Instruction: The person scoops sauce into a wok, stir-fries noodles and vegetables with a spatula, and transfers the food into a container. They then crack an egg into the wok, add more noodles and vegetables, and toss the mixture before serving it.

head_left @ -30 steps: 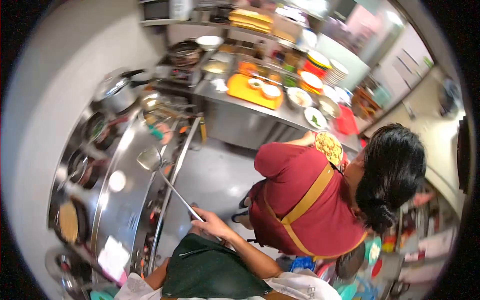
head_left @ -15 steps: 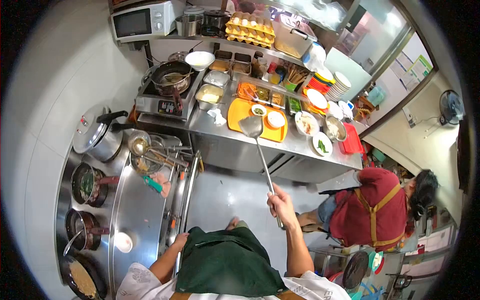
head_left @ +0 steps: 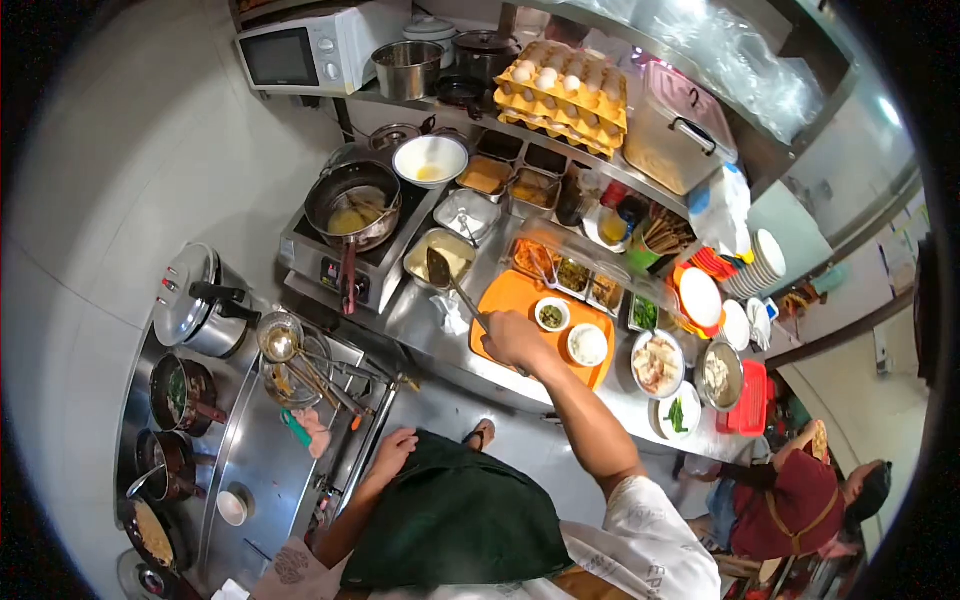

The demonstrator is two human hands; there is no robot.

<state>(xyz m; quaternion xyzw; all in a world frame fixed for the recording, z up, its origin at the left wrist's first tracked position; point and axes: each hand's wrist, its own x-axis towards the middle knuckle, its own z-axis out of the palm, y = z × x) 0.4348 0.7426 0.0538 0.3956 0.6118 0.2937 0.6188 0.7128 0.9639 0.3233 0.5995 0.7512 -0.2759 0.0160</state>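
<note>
My right hand point(head_left: 516, 340) is closed round the handle of a metal spatula point(head_left: 464, 297), reaching over the counter. The spatula's blade overlaps a square metal container point(head_left: 414, 272) of pale yellow contents. Below that arm lies an orange tray point(head_left: 492, 298) with a small bowl of chopped greens point(head_left: 550, 315) and a white bowl of white food point(head_left: 588, 345). My left hand point(head_left: 396, 452) hangs empty beside my dark green apron point(head_left: 450, 520), fingers loosely extended, close to the edge of the steel stove counter.
A pan point(head_left: 352, 205) with yellowish liquid sits on an induction cooker point(head_left: 310, 255). Pots, ladles point(head_left: 280, 343) and a pressure cooker point(head_left: 185, 290) stand at left. Egg trays point(head_left: 565, 95) fill part of the shelf. A person point(head_left: 800, 500) in a maroon shirt works at the lower right.
My right hand has moved forward and left with the spatula, from over the floor to the square container. The view has come closer to the counter. The other person has changed posture.
</note>
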